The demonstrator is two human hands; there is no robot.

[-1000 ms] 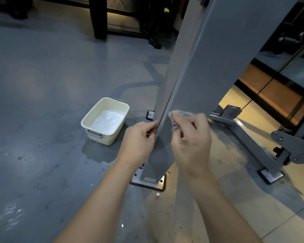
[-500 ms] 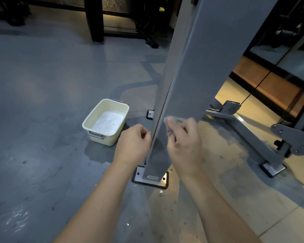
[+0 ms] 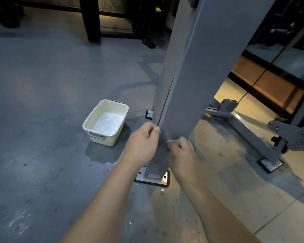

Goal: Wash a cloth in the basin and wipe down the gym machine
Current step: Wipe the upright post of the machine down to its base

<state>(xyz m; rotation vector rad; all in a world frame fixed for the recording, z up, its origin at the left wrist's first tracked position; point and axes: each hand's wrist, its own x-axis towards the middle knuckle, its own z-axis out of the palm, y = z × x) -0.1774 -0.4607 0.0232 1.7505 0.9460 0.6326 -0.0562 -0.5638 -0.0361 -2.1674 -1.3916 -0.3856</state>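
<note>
Both hands low on grey machine post [image 3: 197,71], near its foot. Left hand [image 3: 142,146] on the post's left edge, fingers curled, thumb and fingertip pinching the edge, knuckles toward camera. Right hand [image 3: 182,155] against the post's front-right face, just right of the left hand, fingers curled in around the cloth [image 3: 170,141]; grip closed on it. Only a thin pale sliver of cloth shows above the fingers, pressed to the post; rest hidden under the hand. Both forearms bare, coming in from bottom of frame.

Post leans slightly, runs up out of frame, ends in a bolted base plate [image 3: 152,178] on the floor [image 3: 42,85] just below the hands. Second small bracket [image 3: 149,114] behind the post on the left.

Basin [image 3: 105,122] cream, rectangular, with metal handle on near end, sits on the floor left of the post, apart from the hands. Holds white sudsy water. Dark wet patch on the floor around and in front of the basin.

Right side: low grey frame rail [image 3: 244,132] with a plate joint [image 3: 291,135] and another foot plate, on lighter tan floor. Dark equipment in background, too dim to identify.
</note>
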